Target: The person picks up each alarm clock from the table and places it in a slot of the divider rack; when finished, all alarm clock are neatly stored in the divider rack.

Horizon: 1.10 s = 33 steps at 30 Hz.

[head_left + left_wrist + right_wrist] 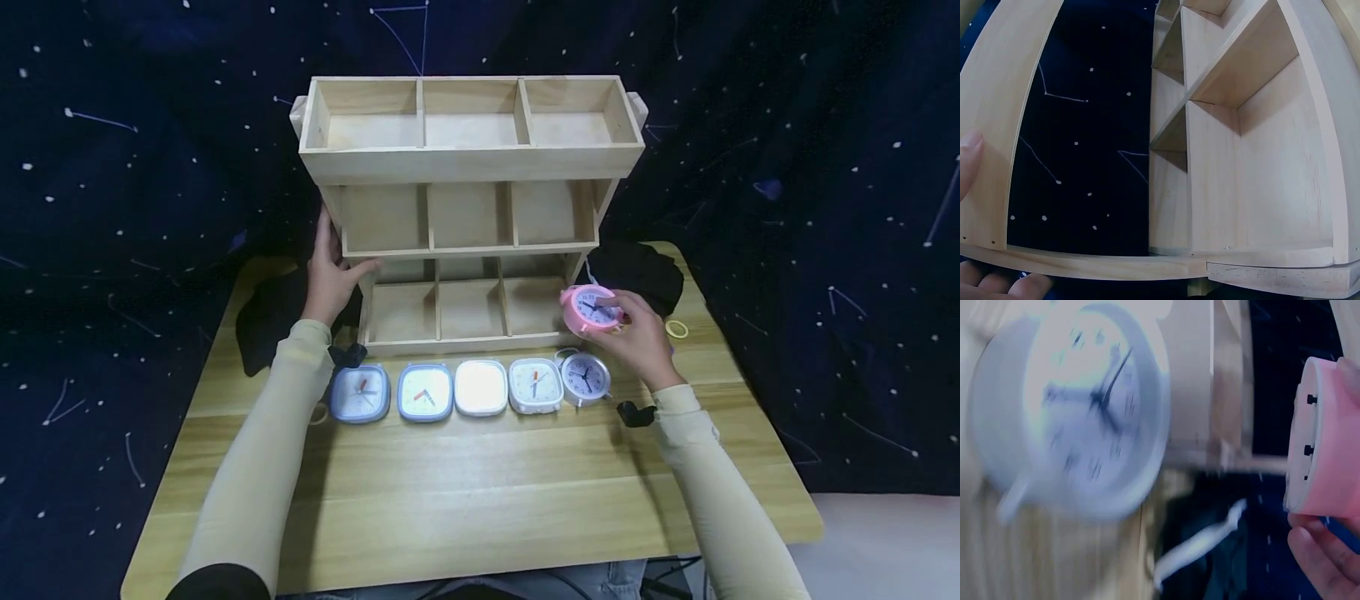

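Note:
A three-tier wooden shelf (472, 167) with divided compartments stands at the back of the table. My left hand (330, 279) grips its left side, thumb toward the front; in the left wrist view the thumb (969, 156) lies on a wooden board, and the other fingers are outside the side panel. My right hand (637, 337) holds a pink round alarm clock (588, 308) in front of the shelf's lower right corner. The right wrist view shows the pink clock's back (1307, 437) with small black knobs. Just below it stands a white round alarm clock (585, 377).
Left of the white clock, a row of square clocks lines the shelf's front: a white one (536, 385), one with a glare-washed face (481, 387), and two blue-rimmed ones (425, 392) (361, 393). Black cloth (637, 271) and a yellow ring (677, 329) lie at right.

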Tool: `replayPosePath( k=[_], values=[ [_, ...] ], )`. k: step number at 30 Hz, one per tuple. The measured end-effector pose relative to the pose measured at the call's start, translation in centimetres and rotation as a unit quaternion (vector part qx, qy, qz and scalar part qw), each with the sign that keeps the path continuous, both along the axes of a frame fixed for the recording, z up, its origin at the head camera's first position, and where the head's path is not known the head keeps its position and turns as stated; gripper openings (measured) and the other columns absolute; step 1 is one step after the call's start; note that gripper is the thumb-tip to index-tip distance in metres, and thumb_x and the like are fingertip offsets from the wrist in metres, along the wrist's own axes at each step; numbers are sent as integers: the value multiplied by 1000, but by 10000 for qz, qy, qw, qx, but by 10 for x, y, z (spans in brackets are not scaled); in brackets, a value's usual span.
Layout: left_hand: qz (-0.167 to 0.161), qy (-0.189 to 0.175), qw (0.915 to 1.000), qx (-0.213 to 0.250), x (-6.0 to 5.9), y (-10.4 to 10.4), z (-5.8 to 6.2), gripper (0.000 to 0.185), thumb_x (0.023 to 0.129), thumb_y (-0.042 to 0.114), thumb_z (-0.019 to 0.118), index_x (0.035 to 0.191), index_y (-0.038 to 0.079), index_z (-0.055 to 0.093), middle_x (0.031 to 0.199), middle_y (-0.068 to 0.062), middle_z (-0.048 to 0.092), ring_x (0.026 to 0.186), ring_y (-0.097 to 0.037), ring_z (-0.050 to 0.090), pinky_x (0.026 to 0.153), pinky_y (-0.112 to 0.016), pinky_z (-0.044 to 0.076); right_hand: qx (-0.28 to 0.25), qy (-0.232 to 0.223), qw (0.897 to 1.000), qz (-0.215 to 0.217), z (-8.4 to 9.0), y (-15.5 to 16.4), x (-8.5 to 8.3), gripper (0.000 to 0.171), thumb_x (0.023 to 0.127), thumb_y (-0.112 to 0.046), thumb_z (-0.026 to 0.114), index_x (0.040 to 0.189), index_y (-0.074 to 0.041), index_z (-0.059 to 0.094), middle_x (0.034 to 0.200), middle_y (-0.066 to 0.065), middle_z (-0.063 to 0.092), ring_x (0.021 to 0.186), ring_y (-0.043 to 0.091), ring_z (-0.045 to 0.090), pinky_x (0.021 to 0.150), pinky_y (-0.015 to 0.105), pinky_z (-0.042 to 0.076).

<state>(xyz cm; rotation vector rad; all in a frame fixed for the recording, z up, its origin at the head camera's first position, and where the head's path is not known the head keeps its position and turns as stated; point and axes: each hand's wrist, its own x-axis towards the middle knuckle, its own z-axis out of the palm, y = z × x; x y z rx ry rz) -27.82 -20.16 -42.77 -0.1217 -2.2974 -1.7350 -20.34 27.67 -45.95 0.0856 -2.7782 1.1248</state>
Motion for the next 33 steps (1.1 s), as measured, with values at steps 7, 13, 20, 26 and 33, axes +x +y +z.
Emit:
replayPosePath(
  k=[7,13,20,26,33],
  values=[
    [19,13,10000,17,6,2,7,118,91,-3,80,173,32,3,182,0,9,169,-26,14,134,-55,24,423,-272,9978,438,-5,-36,-34,57,87,-23,90,133,-1,66,148,23,60,132,44,60,109,61,53],
    [36,81,10000,-44,-7,-7,-9,121,90,3,85,172,39,4,182,6,10,168,-22,17,134,-54,27,709,-447,9950,545,-12,-51,-57,59,84,-28,89,131,0,66,138,24,66,120,42,65,102,58,54],
    [-33,99,9999,-7,-8,-7,-10,121,89,5,85,172,41,4,181,8,11,168,-21,19,134,-51,28,1136,-622,9891,700,-21,-61,-71,57,80,-31,92,122,-1,66,122,23,73,109,41,69,94,56,56],
    [-1,-25,10000,-15,1,0,2,118,92,2,82,173,37,3,182,5,10,168,-23,17,134,-52,26,1567,-698,9822,760,-28,-69,-79,73,79,-37,92,136,-2,61,124,23,72,111,42,69,93,56,56],
    [12,-90,10000,-21,4,0,6,119,92,2,82,173,37,2,182,9,7,169,-21,13,134,-51,27,1812,-698,9774,831,-34,-74,-87,52,76,-35,94,110,-7,65,112,19,73,100,40,70,83,54,56]
  ],
)
